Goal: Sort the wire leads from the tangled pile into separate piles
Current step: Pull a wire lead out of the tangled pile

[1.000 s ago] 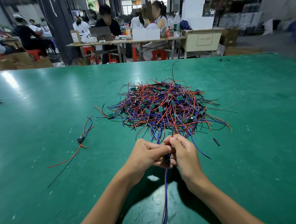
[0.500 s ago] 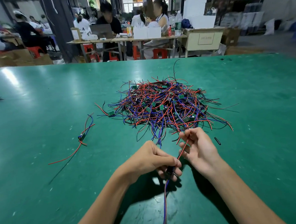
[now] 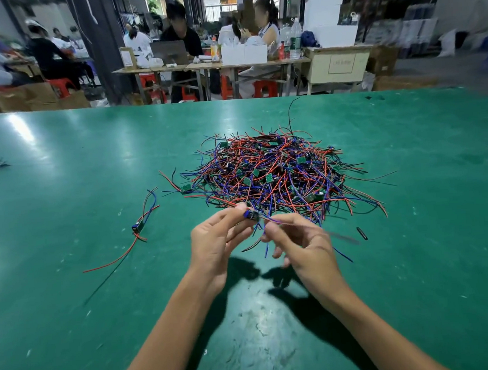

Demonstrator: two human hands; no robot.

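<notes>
A small black module with blue and red wire leads [image 3: 252, 215] is pinched by left hand [image 3: 215, 243] fingers; its wires are pinched by right hand [image 3: 303, 244], at 6 o'clock of the tangled red, blue and black wire pile [image 3: 273, 174] on the green table [image 3: 71, 281].

Green table [image 3: 71, 281] — small black bit [image 3: 362, 233] on it; bkgd: people at desks [image 3: 209, 65] (blurred), red stools [image 3: 264, 87].

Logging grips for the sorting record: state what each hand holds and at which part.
The left hand pinches one wire lead at its small dark module; the right hand pinches the same lead's wires just beside the module.
</notes>
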